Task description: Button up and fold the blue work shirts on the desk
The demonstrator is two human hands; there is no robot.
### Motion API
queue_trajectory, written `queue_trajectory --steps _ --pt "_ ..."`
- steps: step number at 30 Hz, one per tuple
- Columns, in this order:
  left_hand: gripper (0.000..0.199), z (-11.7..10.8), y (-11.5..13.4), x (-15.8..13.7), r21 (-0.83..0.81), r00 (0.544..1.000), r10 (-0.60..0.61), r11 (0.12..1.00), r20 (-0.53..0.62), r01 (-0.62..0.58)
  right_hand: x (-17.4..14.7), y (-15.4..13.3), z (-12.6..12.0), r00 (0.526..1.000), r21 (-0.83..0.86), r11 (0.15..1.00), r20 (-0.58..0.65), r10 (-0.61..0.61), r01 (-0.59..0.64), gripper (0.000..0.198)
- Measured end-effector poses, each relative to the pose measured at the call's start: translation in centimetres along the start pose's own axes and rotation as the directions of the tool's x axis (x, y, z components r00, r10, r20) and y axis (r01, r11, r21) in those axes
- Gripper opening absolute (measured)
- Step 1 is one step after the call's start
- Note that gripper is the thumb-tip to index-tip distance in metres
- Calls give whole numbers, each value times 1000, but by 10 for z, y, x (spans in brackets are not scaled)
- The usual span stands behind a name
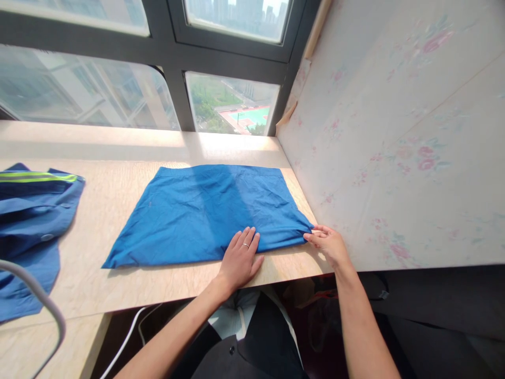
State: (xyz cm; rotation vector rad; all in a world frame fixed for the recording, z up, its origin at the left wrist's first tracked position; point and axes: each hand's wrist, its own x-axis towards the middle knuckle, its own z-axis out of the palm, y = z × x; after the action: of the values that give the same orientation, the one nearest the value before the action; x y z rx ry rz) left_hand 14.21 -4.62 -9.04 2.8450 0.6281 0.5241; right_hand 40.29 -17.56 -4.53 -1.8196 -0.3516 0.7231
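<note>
A blue piece of cloth (205,210), with a stitched band along its far edge, lies spread and slightly creased on the wooden tabletop (98,295). My left hand (241,257), a ring on one finger, rests flat over the cloth's near edge with the fingers stretched out. At the cloth's near right corner, my right hand (327,243) pinches the fabric between thumb and fingers, and small folds run from that grip toward the middle. The layers under the pinch are hidden.
On the left lies a darker blue garment (35,221) with a yellow-green and grey stripe. A grey hose or cable (51,310) curves in front of it. Windows (232,105) stand behind the table, and a flower-patterned wall (394,147) borders the right. A white cable (126,337) hangs below the front edge.
</note>
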Motion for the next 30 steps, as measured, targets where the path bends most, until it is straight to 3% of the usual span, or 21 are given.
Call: queue_trajectory --steps 5,10,14,25,30 --pt "58 0 0 0 1 1000 3 1000 11 -3 0 2 0 999 -67 997 23 39 -37 56" --pt "58 0 0 0 -1 1000 3 1000 16 -3 -6 -3 -2 977 16 993 184 112 -117 50" --pt "59 1 1 -1 -1 1000 3 1000 15 -3 -7 -7 -1 973 1 988 171 152 -155 48" --pt "63 3 3 -4 -38 1000 -18 999 16 18 10 1 0 996 -244 968 86 -36 56 48" --pt "62 3 4 -3 -76 1000 -6 997 -1 6 13 -7 -6 990 -488 861 60 -131 144 50"
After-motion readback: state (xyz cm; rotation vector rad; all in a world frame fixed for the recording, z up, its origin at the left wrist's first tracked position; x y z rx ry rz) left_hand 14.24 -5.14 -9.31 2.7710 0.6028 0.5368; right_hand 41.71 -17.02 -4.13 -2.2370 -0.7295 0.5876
